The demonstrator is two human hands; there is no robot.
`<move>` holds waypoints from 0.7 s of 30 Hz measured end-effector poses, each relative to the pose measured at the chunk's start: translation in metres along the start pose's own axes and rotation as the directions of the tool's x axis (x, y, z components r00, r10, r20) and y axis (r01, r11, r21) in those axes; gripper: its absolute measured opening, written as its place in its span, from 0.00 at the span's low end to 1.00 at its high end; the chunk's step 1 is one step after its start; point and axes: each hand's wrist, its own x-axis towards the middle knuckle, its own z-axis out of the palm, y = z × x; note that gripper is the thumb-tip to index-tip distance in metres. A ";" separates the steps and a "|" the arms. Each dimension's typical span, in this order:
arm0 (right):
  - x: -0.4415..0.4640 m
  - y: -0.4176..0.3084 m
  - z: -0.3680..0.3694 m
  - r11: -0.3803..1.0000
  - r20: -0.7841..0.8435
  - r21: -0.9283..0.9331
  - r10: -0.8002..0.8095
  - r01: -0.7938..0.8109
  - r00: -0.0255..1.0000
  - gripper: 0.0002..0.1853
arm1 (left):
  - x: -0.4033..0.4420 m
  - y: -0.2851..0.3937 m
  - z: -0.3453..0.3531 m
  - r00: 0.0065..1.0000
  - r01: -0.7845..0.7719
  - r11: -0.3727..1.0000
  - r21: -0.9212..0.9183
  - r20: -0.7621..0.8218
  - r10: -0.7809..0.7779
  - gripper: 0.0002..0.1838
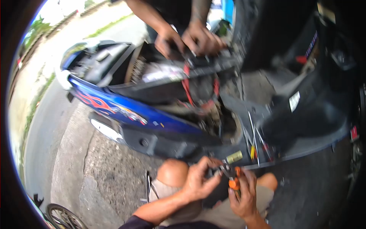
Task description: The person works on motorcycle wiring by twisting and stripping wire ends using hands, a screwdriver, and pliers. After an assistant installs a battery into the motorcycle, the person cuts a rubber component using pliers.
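Note:
In the head view my right hand point(246, 196) is closed round the orange handles of a pair of pliers point(233, 184). The metal jaws point up and left, toward my left hand point(200, 177). My left thumb and fingers pinch a small dark piece point(211, 173) at the tip of the jaws; blur hides what kind it is. Just beyond my hands lies a pale yellow-green handle-like object point(234, 157) at the edge of the scooter's black floorboard. Both hands are above my bent knees, beside the blue scooter point(152, 119).
Across the scooter, another person's two hands point(169, 42) point(202, 40) work over its opened seat area. Red cables point(187, 89) hang into the open frame. Several screwdrivers point(252, 152) lie on the floorboard. A bicycle wheel point(65, 216) stands at lower left, on rough concrete.

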 end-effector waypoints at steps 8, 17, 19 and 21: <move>-0.005 -0.002 -0.018 0.119 0.467 0.884 -0.236 -0.451 0.852 0.39 | 0.013 0.000 -0.014 0.996 0.051 0.939 -0.339 -0.053 -0.073 0.07; -0.004 -0.020 0.022 -0.376 0.476 0.719 -0.347 -0.585 0.808 0.34 | 0.013 0.008 -0.012 1.000 0.007 0.876 -0.483 0.012 -0.001 0.08; -0.001 -0.021 0.027 -0.378 0.484 0.716 -0.337 -0.586 0.808 0.33 | 0.010 0.005 -0.012 0.999 0.034 0.861 -0.508 0.045 -0.013 0.09; 0.001 -0.021 0.031 -0.408 0.470 0.709 -0.335 -0.575 0.817 0.33 | 0.009 0.000 -0.013 0.995 0.060 0.822 -0.567 0.103 -0.002 0.10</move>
